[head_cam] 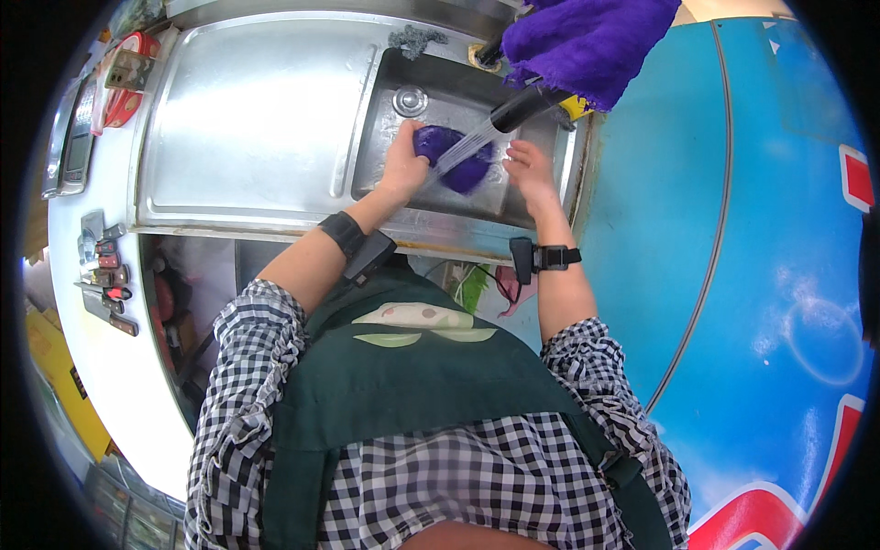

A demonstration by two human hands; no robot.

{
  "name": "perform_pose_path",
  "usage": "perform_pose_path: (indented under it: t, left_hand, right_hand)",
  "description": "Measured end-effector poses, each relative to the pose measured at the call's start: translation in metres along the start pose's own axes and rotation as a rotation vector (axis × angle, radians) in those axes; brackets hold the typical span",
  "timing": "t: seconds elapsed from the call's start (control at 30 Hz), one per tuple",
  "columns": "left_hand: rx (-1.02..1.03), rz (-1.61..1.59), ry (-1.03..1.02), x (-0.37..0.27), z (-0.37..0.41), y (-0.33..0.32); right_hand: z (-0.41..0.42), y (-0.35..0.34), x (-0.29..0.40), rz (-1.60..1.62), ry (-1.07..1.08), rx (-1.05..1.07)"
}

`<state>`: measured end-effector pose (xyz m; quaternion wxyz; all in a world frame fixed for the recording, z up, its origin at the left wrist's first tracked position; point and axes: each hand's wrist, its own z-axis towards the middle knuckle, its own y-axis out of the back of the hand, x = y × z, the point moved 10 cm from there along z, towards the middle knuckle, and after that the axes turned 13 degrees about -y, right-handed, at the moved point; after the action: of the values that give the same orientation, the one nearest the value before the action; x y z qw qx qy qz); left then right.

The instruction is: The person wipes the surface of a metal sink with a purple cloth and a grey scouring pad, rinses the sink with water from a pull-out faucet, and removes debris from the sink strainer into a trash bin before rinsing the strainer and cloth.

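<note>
Over the basin of a stainless steel sink [474, 199], my left hand [404, 159] grips a purple cloth [464, 165] by its left side. The cloth is blurred at its right edge. Water streams from a black faucet spout [526, 108] across the front of the cloth. To the right of the cloth, my right hand [531, 168] is held with its fingers apart, and nothing shows in it. A second purple cloth [584, 48] hangs over the upper part of the faucet and hides it. The round drain strainer [410, 101] lies at the back left of the basin.
A steel drainboard [261, 117] extends left of the basin, with a scouring pad [416, 41] at the back rim. Several knives [106, 275] lie on the white counter [117, 385] at left, near a digital scale [75, 151]. A blue cabinet surface [660, 192] borders the sink at right.
</note>
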<state>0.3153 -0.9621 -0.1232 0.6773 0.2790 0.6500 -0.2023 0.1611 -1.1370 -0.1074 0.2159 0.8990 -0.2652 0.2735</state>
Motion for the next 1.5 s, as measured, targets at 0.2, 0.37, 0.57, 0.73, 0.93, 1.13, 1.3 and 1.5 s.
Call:
perform_pose_path:
  t: [0.2, 0.37, 0.57, 0.73, 0.93, 1.13, 1.3, 1.5]
  left_hand:
    - [0.236, 0.157, -0.191, -0.038, -0.004, -0.027]
    - [0.233, 0.136, -0.098, -0.037, -0.004, -0.017]
    - [0.295, -0.083, -0.012, -0.050, -0.003, -0.032]
    - [0.335, -0.134, 0.032, -0.058, -0.001, -0.035]
    - [0.230, -0.181, -0.014, -0.063, 0.005, -0.012]
    - [0.178, -0.142, 0.007, -0.053, 0.010, 0.015]
    - [0.111, -0.099, -0.025, -0.058, 0.019, 0.023]
    - [0.289, 0.252, -0.623, -0.125, -0.001, -0.002]
  right_hand:
    - [-0.003, -0.021, -0.030, 0.170, -0.087, 0.193]
    - [-0.003, -0.003, -0.016, 0.184, -0.040, 0.206]
    - [0.024, 0.038, 0.037, 0.380, 0.176, 0.045]
    - [0.034, 0.071, 0.138, 0.145, 0.721, -0.253]
    - [0.086, 0.090, 0.164, -0.123, 0.557, -0.540]
    - [0.095, 0.105, 0.155, -0.068, 0.528, -0.542]
    - [0.055, 0.051, 0.104, 0.253, 0.356, 0.046]
    - [-0.054, -0.142, -0.027, 0.775, -0.440, 1.052]
